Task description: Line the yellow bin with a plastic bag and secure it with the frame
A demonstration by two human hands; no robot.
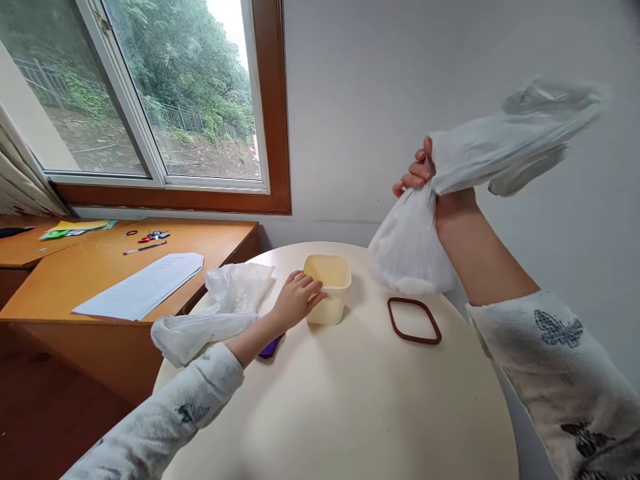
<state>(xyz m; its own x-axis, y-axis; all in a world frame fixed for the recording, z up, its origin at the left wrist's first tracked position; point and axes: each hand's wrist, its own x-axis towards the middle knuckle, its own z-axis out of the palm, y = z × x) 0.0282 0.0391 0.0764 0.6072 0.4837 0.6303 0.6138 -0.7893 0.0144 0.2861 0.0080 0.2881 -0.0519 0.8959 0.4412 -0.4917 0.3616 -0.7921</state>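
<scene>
My right hand (419,170) is closed round the gathered neck of a white plastic bag (413,250). The bag's full lower part hangs at the table's far right edge, while its loose top flares out to the right over my wrist. At the left side of a pale yellow plastic container (336,303), my left hand (299,297) has its fingers bent over the rim and the thumb outside. The container is upright and lidless; the part of its inside that shows is bare. What the bag holds cannot be made out.
A dark red square ring (415,341) lies flat on the round white table (350,400). Crumpled clear plastic bags (235,287) and a purple object (271,347) are by my left arm. The wooden desk (220,233) at left bears papers (145,283), a pen (145,248) and keys.
</scene>
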